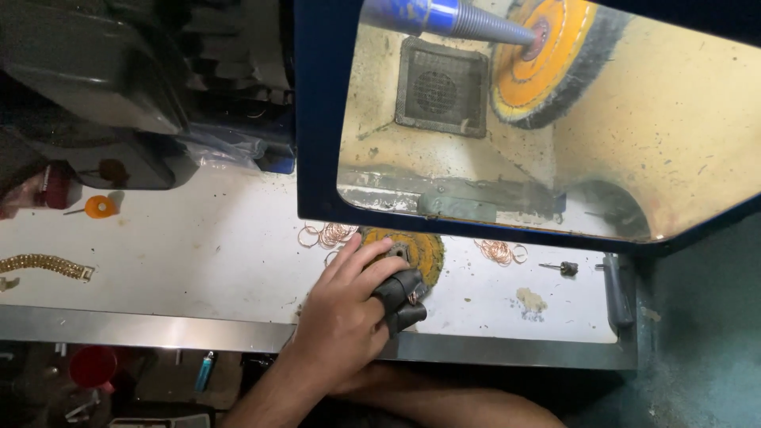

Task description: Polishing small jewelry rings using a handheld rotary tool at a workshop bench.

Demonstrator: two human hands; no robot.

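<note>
At the far left edge of the white bench top [198, 261] lies a gold link bracelet [46, 266], stretched flat, and behind it near the back edge sits a small orange disc on a pin [99, 207]. Moving right, a loose cluster of thin copper rings [326, 235] rests just in front of the blue polishing hood [313, 119].

My left hand [349, 313] reaches over the front edge of the bench. Its fingers are loosely spread and gently curled, lying on a flat yellow buffing wheel [420, 247] that sits beside the copper rings, under the hood's lower lip. Two of my fingertips wear black finger guards [400, 289], and between them I pinch a small copper ring [413, 297], just above the steel front rim [491, 349]. My right hand is hidden; only a forearm shows below the bench, so I cannot tell how it is held.

Further right lies a second pile of copper rings [499, 252], then a small mounted burr [564, 268] and a crumb of pale compound [531, 299]. Inside the hood, an orange buffing wheel [547, 59] sits on a blue tapered spindle [468, 22].
</note>
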